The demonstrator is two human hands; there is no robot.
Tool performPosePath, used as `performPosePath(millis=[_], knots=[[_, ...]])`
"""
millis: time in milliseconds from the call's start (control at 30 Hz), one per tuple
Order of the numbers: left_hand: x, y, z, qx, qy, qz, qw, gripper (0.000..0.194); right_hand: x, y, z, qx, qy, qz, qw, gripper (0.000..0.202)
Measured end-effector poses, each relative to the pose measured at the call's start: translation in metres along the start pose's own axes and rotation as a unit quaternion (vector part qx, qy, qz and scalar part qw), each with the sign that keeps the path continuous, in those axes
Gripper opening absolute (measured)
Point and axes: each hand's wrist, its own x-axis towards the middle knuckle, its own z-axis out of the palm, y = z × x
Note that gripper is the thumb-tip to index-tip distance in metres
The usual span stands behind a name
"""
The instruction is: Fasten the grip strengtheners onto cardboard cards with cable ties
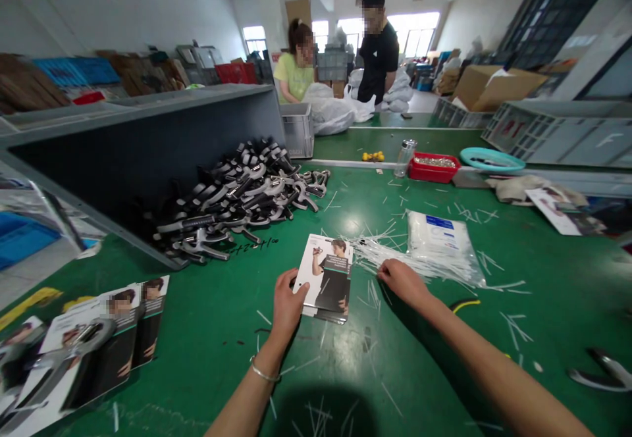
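My left hand is closed on the left edge of a small stack of printed product cards, thumb on top, just above or on the green table. My right hand has its fingers curled together at the near edge of a heap of white cable ties. Whatever those fingertips pinch is hidden. A clear plastic bag of cable ties lies just beyond this hand. At lower left, grey hand grips lie on more printed cards.
A big grey crate lies tipped at left, black-and-grey hand grips spilling from it. Behind are a red tray of small metal parts, a glass jar and a turquoise basket. Pliers lie at right. Two people stand beyond.
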Motion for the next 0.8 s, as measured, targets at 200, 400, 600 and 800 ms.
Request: performPosePath(millis=[200, 400, 600, 800], knots=[[-0.008, 0.037, -0.033, -0.261, -0.034, -0.176, 0.949, 0.053, -0.003, 0.010, -0.031, 0.129, -0.004, -0.010, 0.992, 0.022], [-0.019, 0.049, -0.044, -0.413, -0.077, -0.265, 0.868, 0.056, -0.013, 0.001, -0.035, 0.372, -0.063, -0.007, 0.926, 0.028], [-0.032, 0.036, -0.058, -0.403, -0.041, -0.210, 0.890, 0.048, -0.021, -0.043, -0.022, 0.539, -0.042, -0.027, 0.841, 0.031], [-0.039, 0.017, -0.074, -0.352, -0.056, -0.206, 0.911, 0.048, -0.024, -0.117, 0.042, 0.571, 0.019, -0.090, 0.816, 0.030]])
